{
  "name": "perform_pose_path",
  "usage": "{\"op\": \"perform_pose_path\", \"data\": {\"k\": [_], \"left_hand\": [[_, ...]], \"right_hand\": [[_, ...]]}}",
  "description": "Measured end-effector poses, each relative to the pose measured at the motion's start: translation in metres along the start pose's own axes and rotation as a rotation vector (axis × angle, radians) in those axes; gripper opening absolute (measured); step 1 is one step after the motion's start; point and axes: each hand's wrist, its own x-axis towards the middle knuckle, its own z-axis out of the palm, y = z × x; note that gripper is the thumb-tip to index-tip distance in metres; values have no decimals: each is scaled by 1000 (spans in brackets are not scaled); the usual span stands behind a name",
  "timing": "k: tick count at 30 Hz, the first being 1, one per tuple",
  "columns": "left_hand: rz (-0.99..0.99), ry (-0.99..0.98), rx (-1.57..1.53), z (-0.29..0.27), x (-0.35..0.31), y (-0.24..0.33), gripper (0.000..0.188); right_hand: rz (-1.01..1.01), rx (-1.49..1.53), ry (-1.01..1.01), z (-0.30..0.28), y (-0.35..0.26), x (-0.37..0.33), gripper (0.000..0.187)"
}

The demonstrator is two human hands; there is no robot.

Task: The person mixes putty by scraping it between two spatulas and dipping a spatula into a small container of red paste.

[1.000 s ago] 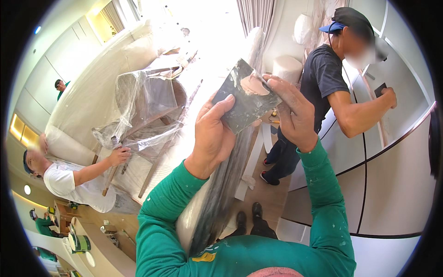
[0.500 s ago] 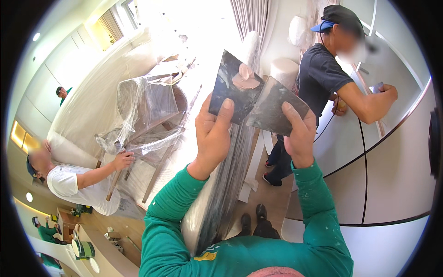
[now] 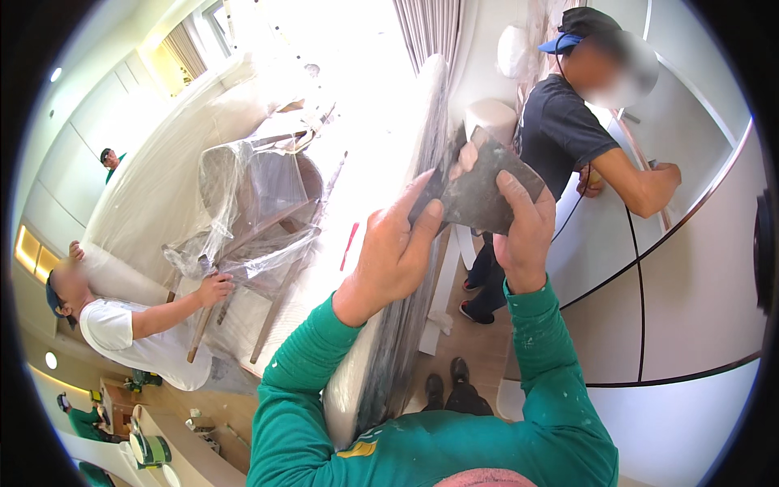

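Note:
My left hand (image 3: 398,247) is closed on a dark flat scraper blade (image 3: 439,180), now turned nearly edge-on. Between finger and thumb, my right hand (image 3: 523,231) grips a second grey metal scraper blade (image 3: 487,191), its face smeared with pale residue. The two blades meet in front of my chest, the right one overlapping the left. A lump of pinkish putty (image 3: 465,160) sits where they come together. Both green sleeves carry white specks.
A long plastic-wrapped panel (image 3: 389,341) stands just below my hands. Plastic-covered furniture (image 3: 260,187) is at the left, with a white-shirted person (image 3: 130,325) beside it. Close on the right, a person in a dark shirt (image 3: 560,122) works at a pale panel; a black cable (image 3: 641,316) hangs there.
My left hand has turned its blade from face-on to nearly edge-on and moved right against the other blade. The putty now lies at their meeting edge. The dark-shirted person's hand has shifted slightly.

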Motion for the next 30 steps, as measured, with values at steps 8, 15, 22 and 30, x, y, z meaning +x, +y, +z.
{"op": "perform_pose_path", "data": {"k": [8, 15, 22, 30], "left_hand": [[-288, 100, -609, -17, 6, -16, 35], [-373, 48, -1185, -24, 9, -14, 40], [-196, 278, -788, -23, -1, -27, 39], [42, 377, -94, -15, -6, -26, 40]], "right_hand": [[-207, -138, -129, 4, -18, 13, 25], [-830, -908, -595, -5, 12, 13, 58], [-681, -1264, -603, -17, -9, 26, 68], [-601, -1066, -526, 46, 13, -27, 63]]}}
